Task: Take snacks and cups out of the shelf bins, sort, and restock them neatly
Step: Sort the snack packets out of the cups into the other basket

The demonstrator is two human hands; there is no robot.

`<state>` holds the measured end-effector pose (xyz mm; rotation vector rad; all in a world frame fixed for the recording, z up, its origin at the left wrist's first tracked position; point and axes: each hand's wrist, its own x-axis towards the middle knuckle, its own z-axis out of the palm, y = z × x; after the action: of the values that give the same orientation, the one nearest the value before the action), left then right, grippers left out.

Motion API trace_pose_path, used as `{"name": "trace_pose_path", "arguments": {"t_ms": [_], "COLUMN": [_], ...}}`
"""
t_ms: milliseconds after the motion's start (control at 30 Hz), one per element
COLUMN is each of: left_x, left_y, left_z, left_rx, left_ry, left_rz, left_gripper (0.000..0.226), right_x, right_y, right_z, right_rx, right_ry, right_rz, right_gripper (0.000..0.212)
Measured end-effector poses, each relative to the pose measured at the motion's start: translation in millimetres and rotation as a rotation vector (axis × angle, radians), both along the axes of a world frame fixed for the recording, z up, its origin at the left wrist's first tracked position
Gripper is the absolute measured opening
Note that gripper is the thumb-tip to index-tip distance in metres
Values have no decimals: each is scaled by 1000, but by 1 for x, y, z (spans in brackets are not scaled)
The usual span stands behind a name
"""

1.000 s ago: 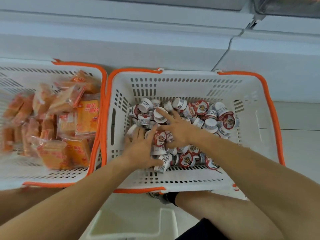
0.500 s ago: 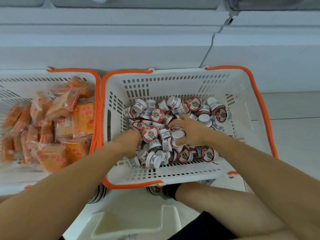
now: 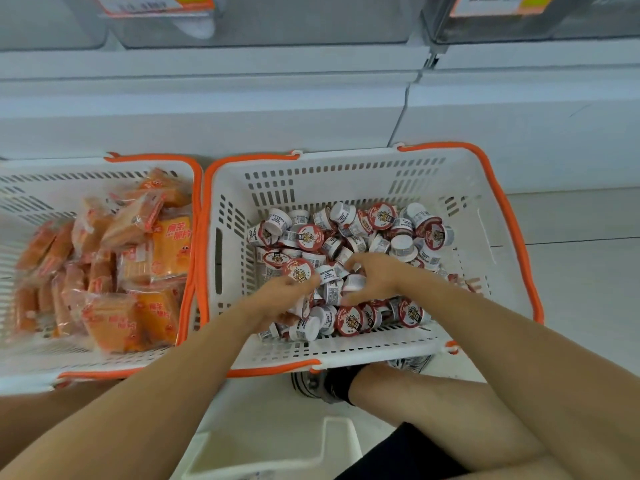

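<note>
Both hands are deep in the right basket (image 3: 485,202). The left hand (image 3: 280,296) and right hand (image 3: 375,277) curl around a bunch of small cups (image 3: 332,282), gathering them. The next move likely calls for lifting the handful together without spilling any.

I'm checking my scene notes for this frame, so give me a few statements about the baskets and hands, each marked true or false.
1. Both hands are inside the right white plastic basket with orange rim. True.
2. The small white cups with red foil lids stand in neat upright rows. False: they lie jumbled, tipped every way.
3. The left white basket holds orange-wrapped snack packets. True.
4. The right hand rests on the basket rim. False: its fingers curl round cups in the pile.
5. The left hand grips a snack packet. False: its fingers close on cups.
</note>
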<state>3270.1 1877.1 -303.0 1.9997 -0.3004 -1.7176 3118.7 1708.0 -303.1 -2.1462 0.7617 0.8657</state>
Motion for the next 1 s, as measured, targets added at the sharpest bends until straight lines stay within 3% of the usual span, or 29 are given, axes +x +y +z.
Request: {"name": "trace_pose_path", "arguments": {"t_ms": [100, 300, 367, 467, 600, 700, 767, 833, 933, 1000], "left_x": [0, 26, 30, 31, 24, 24, 31, 35, 33, 30], "left_y": [2, -3, -5, -9, -11, -11, -10, -7, -2, 1], "left_z": [-7, 6, 6, -5, -18, -19, -21, -20, -22, -25], "left_rx": [-41, -254, -332, -373, -367, -353, -247, -164, -127, -139], "left_ry": [-303, -593, -595, -544, -535, -573, -548, -498, -492, -512], "left_rz": [-259, -253, -276, -384, -426, -469, -569, -647, -791, -821], "left_gripper": [54, 26, 13, 20, 32, 57, 72, 73, 69, 70], "right_x": [-2, 6, 6, 7, 6, 1, -1, 0, 2, 3], "right_y": [16, -4, -4, 10, 33, 45, 46, 42, 39, 39], "right_z": [-11, 11, 14, 8, -2, -8, -12, -14, -11, -10], "right_rx": [-36, 36, 131, 153, 117, 192, 191, 196, 233, 306], "right_ry": [-18, -20, 49, 107, 14, 82, 113, 142, 165, 180], "right_rz": [61, -23, -47, -69, 86, 177, 183, 163, 135, 49], "right_gripper": [68, 50, 52, 51, 34, 49, 47, 45, 62, 63]}}
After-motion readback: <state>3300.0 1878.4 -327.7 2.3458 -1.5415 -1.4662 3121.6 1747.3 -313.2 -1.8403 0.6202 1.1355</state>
